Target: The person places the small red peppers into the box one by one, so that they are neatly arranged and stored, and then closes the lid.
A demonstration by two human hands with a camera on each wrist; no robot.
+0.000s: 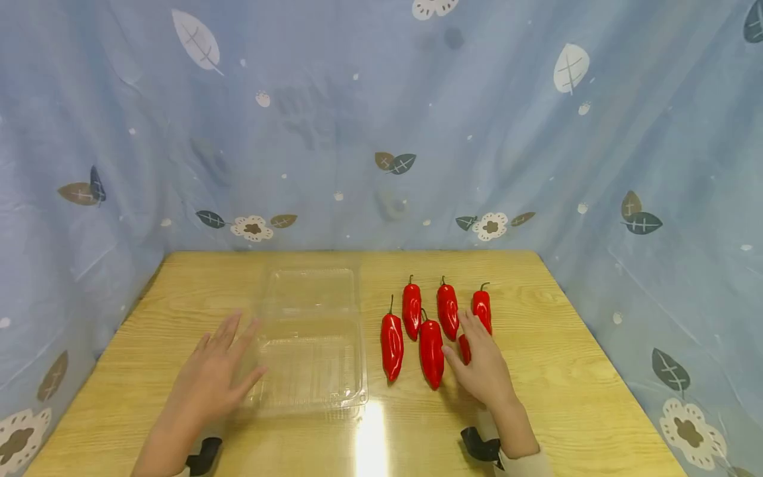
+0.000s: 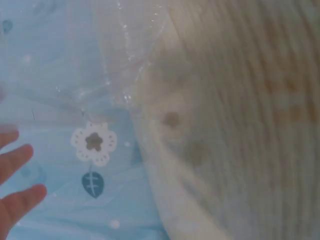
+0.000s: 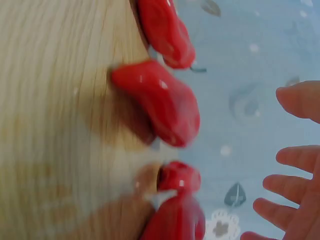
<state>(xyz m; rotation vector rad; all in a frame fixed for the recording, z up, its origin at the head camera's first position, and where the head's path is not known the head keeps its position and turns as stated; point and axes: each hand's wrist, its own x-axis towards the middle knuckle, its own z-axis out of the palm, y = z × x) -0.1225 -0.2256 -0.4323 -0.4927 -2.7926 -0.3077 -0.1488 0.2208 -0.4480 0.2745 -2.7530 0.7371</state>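
Observation:
My left hand (image 1: 214,377), fingers spread and holding nothing, hovers at the left side of a clear plastic clamshell box (image 1: 362,358). The box lies opened out, its two halves one behind the other, with nothing in them. Several shiny red chili peppers (image 1: 391,348) with green stems lie to the right of the box. Above the rightmost of them is my right hand (image 1: 481,371), fingers extended; it partly hides one pepper (image 1: 465,348). In the right wrist view, its fingers (image 3: 287,185) appear apart from a pepper (image 3: 170,107).
A light wood-grain table (image 1: 572,391) carries everything. Blue cloth (image 1: 334,132) with leaf and flower prints hangs behind it and along both sides. Black wrist-camera mounts (image 1: 480,445) sit under the wrists. Light glares off the table's front middle.

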